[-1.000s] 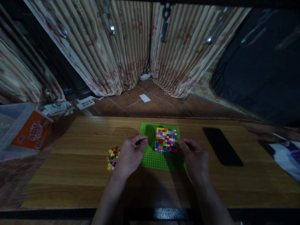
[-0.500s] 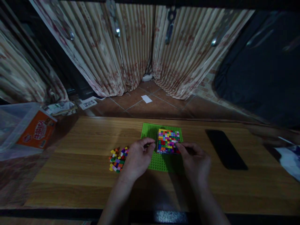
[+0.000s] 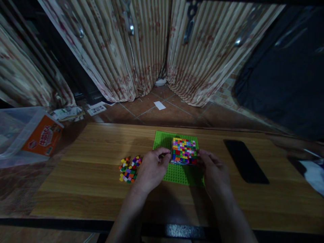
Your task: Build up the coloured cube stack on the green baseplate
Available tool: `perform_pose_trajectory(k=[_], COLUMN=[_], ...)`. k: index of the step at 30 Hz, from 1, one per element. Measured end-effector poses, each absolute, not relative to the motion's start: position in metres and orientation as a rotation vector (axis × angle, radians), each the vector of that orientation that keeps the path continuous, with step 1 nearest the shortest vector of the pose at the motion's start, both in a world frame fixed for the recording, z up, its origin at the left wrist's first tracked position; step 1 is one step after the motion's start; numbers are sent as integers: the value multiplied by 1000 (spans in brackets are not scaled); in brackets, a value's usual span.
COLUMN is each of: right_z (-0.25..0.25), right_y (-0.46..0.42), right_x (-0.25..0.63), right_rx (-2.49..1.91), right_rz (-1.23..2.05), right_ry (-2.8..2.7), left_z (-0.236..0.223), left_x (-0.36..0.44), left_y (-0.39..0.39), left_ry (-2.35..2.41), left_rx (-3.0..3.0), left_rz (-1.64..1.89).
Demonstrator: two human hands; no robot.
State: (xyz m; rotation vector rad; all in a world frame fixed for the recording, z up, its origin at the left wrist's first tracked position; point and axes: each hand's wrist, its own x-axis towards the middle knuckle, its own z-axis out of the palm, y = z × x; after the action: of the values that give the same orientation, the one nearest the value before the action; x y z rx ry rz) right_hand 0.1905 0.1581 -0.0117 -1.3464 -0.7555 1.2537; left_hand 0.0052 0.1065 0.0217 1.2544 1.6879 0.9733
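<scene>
A square block of small multicoloured toy bricks sits on the upper part of a green studded baseplate. My left hand is at its left edge, thumb and forefinger pinched together; whatever lies between those tips is too small to make out. On the opposite side, my right hand has its thumb and curled fingers against the block's right edge, and some fingertips are hidden in shadow. Loose coloured bricks lie in a pile just left of my left hand.
A black phone-shaped slab lies to the right on the wooden table. Beyond the left end stands a clear plastic bin with an orange label. Curtains hang past the tiled floor, where a white card lies.
My right thumb has moved from the block's lower right corner top to its right edge. My left hand stays pinched by the left edge. The camera view has shifted slightly.
</scene>
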Motion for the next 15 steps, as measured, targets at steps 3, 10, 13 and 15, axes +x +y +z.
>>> perform_pose_trajectory(k=[3, 10, 13, 15], right_z=[-13, -6, -2, -2], right_y=[161, 163, 161, 161], right_x=[188, 183, 181, 181], right_rx=[-1358, -1401, -1424, -1417], right_rz=[1246, 1223, 1211, 1200], right_ry=[-778, -799, -800, -816], left_z=[20, 19, 21, 22], left_x=[6, 13, 15, 15], left_y=[107, 106, 105, 105], left_ry=[1688, 1625, 1642, 1651], left_rx=[1239, 1232, 1244, 1242], left_rz=[993, 1055, 1018, 1019])
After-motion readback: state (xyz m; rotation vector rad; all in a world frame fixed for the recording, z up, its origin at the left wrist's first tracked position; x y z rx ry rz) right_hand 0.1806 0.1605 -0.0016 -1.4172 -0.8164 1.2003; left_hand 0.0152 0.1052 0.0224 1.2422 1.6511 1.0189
